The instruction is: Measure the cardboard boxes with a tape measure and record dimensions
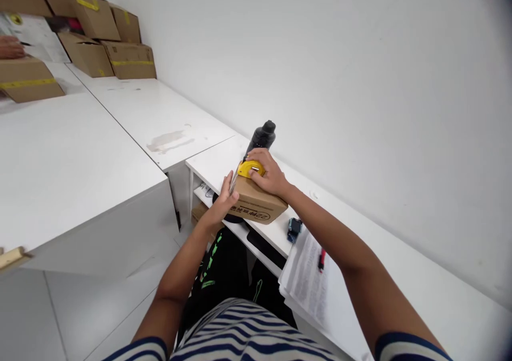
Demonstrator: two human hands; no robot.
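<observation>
A small cardboard box (256,198) with dark printing on its side stands at the front edge of the narrow white desk. My right hand (268,173) is wrapped over a yellow tape measure (248,168) at the top far-left edge of the box. From the tape measure a thin pale strip, apparently its blade (233,182), runs down along the box's left side. My left hand (224,201) has its thumb and fingers around this strip, close against the box. A black bottle (263,137) stands just behind the box.
Stacked papers (314,281) with a red pen (322,259) lie right of the box, near a small dark blue device (294,229). Several cardboard boxes (132,59) are piled far left on white tables (80,153). Another person's hand (11,47) shows there. A white wall runs behind the desk.
</observation>
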